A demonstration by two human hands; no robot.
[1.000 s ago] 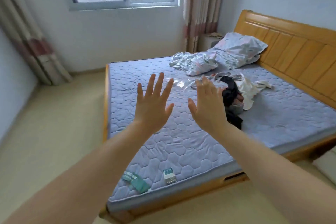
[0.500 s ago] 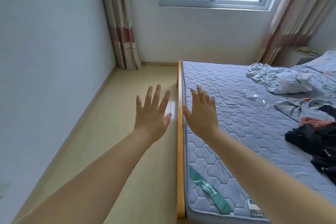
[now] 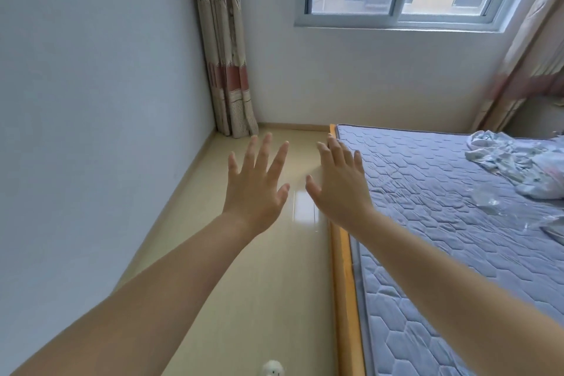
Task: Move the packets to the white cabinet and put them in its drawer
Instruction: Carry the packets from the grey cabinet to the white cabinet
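packets (image 3: pixel 487 201) of clear plastic lie on the mattress (image 3: pixel 427 223), print unreadable; left hand (image 3: pixel 254 189) and right hand (image 3: pixel 338 189) spread their fingers, grip empty.

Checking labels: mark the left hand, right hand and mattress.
left hand (image 3: pixel 256 188): head view, back of hand.
right hand (image 3: pixel 338 185): head view, back of hand.
mattress (image 3: pixel 442 223): head view, bare quilted top.

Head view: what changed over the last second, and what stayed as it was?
The view swung left: the bed slid from the centre to the right edge, and the wall and floor now fill the left. Nothing was taken hold of. The left hand and right hand stay raised, fingers spread, empty.
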